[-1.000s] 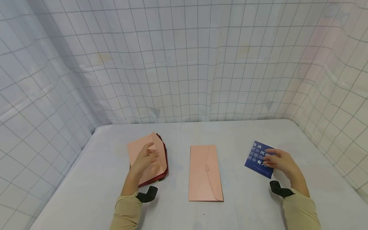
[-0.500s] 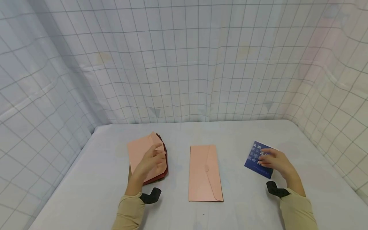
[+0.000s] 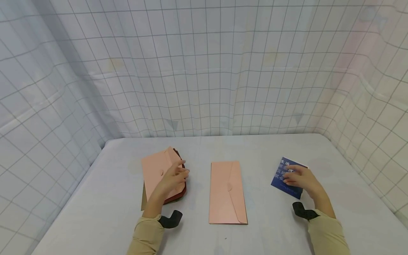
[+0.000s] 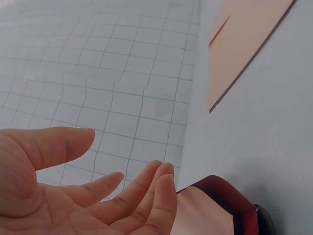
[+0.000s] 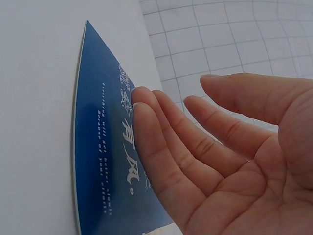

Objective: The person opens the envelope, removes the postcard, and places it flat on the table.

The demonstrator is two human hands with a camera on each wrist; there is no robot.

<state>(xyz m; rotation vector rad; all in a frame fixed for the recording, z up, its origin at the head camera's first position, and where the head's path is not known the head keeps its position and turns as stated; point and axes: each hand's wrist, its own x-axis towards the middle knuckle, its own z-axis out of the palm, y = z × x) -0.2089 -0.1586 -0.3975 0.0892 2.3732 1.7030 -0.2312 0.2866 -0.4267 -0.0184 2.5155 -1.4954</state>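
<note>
My left hand (image 3: 170, 180) hovers over the right part of a pile of pink envelopes (image 3: 154, 168), its fingers loosely bent and nothing in them. Dark red layers with rounded corners show under the top envelope in the left wrist view. Over on the right, a dark blue printed card (image 3: 280, 180) with white lettering lies on the table at a slant. My right hand (image 5: 215, 161) is held above this card, fingers relaxed and thumb apart, holding nothing. Between the hands lies a single pink envelope (image 3: 226, 191), upright to the view, with its flap along the right.
The white table (image 3: 204, 241) ends at the back and sides against a white curtain with a grid pattern (image 3: 204, 88). A black wrist mount (image 3: 170, 220) sticks out from the left wrist, and another black mount (image 3: 304, 212) from the right one.
My left hand has drifted right across the envelope pile, uncovering more of its left side. My right hand has shifted slightly left over the blue card. The envelopes and card stay where they were.
</note>
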